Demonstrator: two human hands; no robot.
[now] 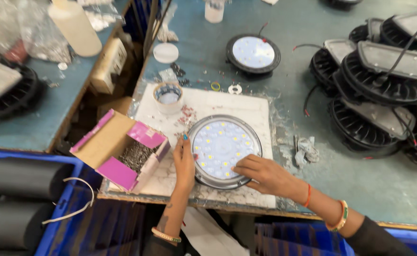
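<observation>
Even, fairly bright overhead light with soft, short shadows, mild glare on the round lamp disc [223,146] at centre and the second lamp [253,52] at 12 o'clock, slight blur throughout, wide-angle bending toward the edges.
</observation>
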